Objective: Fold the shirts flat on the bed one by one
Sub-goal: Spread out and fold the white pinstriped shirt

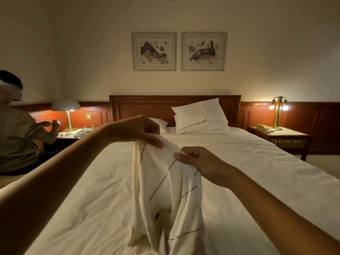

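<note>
we hold up a soft cream shirt [165,199] crossed by thin dark lines, its cloth hanging in loose vertical folds down onto the rumpled white bed [257,172]. bare sheet spreads on both sides of it, and the pillows [198,115] sit well back by the headboard. our left hand [136,131] pinches the top edge with curled fingers; our right hand [200,162], just beside it, grips the same edge.

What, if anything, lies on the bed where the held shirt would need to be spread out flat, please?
Nothing visible does. The left hand and right hand pinch the shirt over the bed, whose cover shows bare on either side; the pillows sit at its far end. The patch behind the hanging shirt is hidden.
</note>
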Demonstrator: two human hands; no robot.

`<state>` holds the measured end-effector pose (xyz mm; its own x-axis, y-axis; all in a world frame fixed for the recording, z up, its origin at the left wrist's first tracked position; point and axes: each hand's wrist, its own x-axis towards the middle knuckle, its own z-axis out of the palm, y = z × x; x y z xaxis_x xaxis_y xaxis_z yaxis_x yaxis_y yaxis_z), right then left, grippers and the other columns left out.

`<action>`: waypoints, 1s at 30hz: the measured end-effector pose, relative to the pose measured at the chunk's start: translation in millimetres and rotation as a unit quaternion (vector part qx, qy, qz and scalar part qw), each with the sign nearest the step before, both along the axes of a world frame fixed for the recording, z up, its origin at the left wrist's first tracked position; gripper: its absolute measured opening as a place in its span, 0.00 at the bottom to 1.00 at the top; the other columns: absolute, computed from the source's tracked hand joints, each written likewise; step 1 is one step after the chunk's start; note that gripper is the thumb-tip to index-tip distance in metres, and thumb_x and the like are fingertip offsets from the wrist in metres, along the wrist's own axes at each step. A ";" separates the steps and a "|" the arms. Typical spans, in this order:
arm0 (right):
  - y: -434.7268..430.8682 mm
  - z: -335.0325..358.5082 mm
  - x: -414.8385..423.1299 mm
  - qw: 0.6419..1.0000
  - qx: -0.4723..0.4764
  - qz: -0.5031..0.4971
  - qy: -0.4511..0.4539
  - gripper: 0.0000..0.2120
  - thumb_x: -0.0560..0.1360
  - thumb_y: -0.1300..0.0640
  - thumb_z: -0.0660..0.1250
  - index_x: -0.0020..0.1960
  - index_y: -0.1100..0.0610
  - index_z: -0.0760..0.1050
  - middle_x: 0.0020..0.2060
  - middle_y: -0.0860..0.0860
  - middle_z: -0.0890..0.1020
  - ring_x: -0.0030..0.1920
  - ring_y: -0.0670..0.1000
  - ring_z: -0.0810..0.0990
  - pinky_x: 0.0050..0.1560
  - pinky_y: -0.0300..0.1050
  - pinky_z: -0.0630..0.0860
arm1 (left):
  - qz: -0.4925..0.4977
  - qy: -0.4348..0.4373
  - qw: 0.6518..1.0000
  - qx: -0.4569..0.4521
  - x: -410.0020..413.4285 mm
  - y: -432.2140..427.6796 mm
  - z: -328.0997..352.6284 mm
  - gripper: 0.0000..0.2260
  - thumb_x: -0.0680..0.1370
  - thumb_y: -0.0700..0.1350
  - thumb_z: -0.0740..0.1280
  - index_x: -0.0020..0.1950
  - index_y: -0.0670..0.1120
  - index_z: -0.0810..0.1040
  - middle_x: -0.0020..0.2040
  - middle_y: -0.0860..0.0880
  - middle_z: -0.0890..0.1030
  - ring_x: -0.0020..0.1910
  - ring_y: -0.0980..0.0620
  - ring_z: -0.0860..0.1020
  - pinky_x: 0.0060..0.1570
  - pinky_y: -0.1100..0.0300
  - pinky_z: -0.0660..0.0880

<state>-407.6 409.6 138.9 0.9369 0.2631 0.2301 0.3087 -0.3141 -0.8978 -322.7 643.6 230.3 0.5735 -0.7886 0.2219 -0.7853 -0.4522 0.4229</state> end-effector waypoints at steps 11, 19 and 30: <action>-30.8 71.2 -6.9 0.997 -0.010 0.032 -0.064 0.22 0.67 0.47 0.76 0.57 0.55 0.79 0.44 0.47 0.84 0.45 0.45 0.83 0.47 0.38 0.81 | 0.046 0.091 0.991 -0.088 0.1 42.5 -4.8 0.15 0.67 0.61 0.71 0.48 0.56 0.80 0.43 0.67 0.83 0.45 0.68 0.80 0.41 0.77 0.73; -19.7 88.5 -29.8 0.983 -0.131 -0.072 -0.109 0.28 0.59 0.32 0.76 0.50 0.51 0.82 0.45 0.46 0.85 0.50 0.49 0.83 0.60 0.52 0.77 | 0.026 -0.031 0.980 -0.196 -13.5 20.1 10.8 0.14 0.70 0.61 0.70 0.36 0.51 0.75 0.33 0.57 0.77 0.33 0.61 0.76 0.32 0.68 0.74; 33.2 49.2 -32.4 0.979 -0.037 -0.118 -0.163 0.26 0.76 0.43 0.69 0.40 0.68 0.73 0.32 0.60 0.71 0.32 0.51 0.72 0.38 0.42 0.70 | 0.016 -0.168 0.961 -0.219 -31.9 3.4 30.6 0.15 0.73 0.61 0.69 0.35 0.51 0.74 0.30 0.57 0.75 0.30 0.59 0.72 0.30 0.69 0.70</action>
